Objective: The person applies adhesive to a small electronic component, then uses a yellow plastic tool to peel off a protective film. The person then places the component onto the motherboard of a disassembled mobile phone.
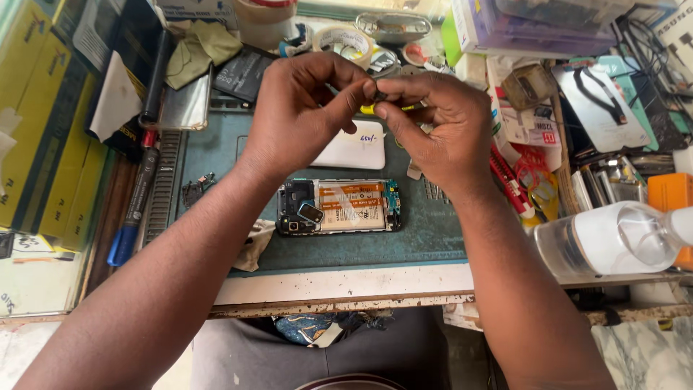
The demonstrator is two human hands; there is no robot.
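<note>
My left hand (303,108) and my right hand (440,123) meet above the mat, fingertips pinched together on a tiny dark part (379,95). Below them lies an opened smartphone (339,207) with its back off, showing a white battery, orange flex cables and a dark camera module at its left end. It rests flat on the green work mat (216,152). A white flat case-like piece (357,149) lies just behind the phone, partly hidden by my hands.
Clutter rings the mat: a blue marker (133,209), tape rolls (345,42), red-handled tools (509,184), a clear plastic bottle (613,242) at the right edge, yellow boxes (43,130) at left, a white cloth (254,245) by the phone.
</note>
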